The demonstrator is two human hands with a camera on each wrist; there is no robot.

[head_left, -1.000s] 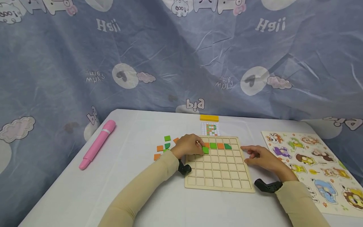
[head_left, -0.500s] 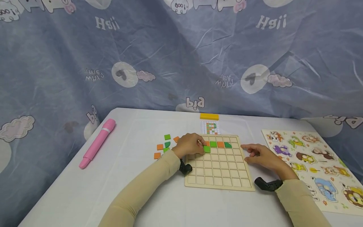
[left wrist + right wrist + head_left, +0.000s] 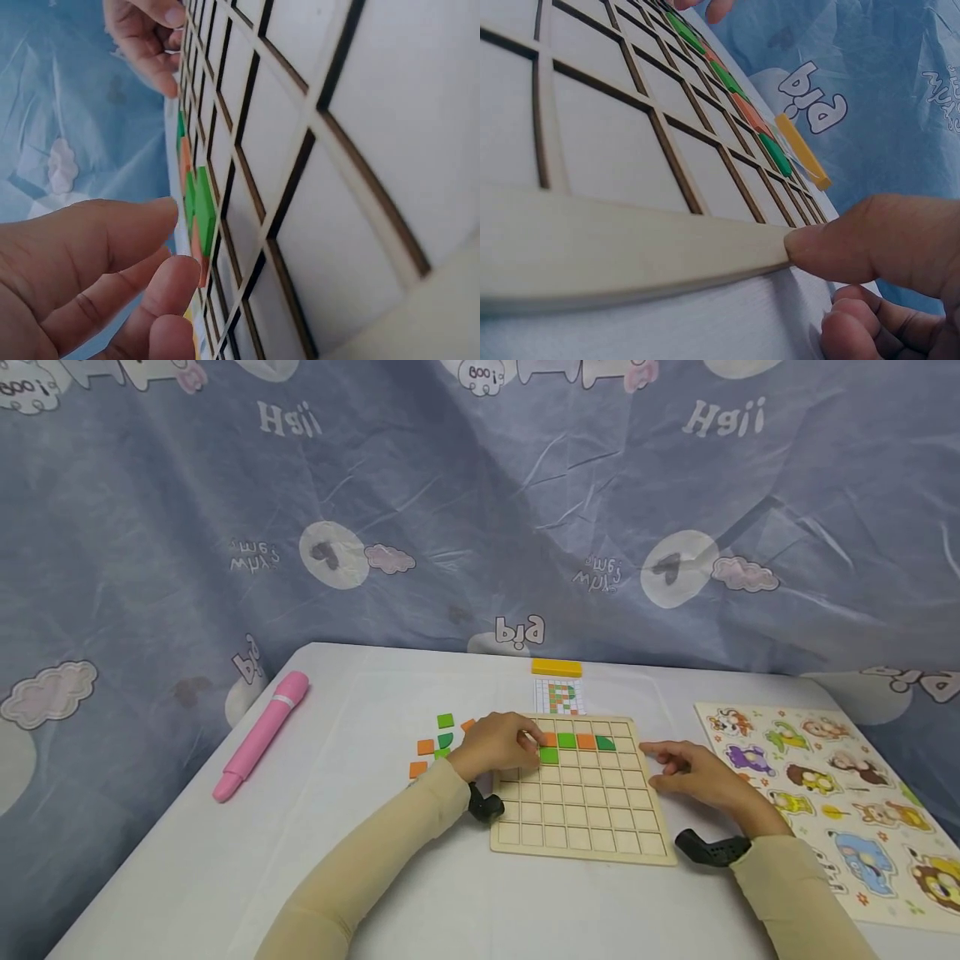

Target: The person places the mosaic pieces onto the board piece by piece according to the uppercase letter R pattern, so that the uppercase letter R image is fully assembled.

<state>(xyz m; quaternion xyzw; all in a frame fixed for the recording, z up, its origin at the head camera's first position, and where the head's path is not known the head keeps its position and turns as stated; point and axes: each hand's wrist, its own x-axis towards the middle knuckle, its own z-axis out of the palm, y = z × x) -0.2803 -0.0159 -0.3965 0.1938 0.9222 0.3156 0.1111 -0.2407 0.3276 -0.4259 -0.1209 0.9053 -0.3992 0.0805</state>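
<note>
A wooden grid board [image 3: 582,857] lies between the two hands. In its upper part runs a row with an orange tile [image 3: 551,740], a green tile [image 3: 566,741], another orange tile [image 3: 586,742] and a dark green rounded tile [image 3: 605,743]. Just below the row's left end sits a light green square tile [image 3: 550,756]. My left hand [image 3: 498,746] hovers beside that tile; in the left wrist view its thumb and fingertips are apart, with nothing between them. My right hand [image 3: 696,778] touches the board's right edge, its thumb [image 3: 855,244] on the rim.
Loose orange tiles [image 3: 425,747] and green tiles [image 3: 446,721] lie left of the board. Behind it are a pattern card [image 3: 558,697] and a yellow block [image 3: 557,668]. A pink pen-shaped object [image 3: 262,735] lies left; an animal puzzle board [image 3: 825,810] lies right.
The light green square tile shifted slightly right and settled flat into a cell under the orange tile. My left hand let go of it. My right hand stayed at the board's edge.
</note>
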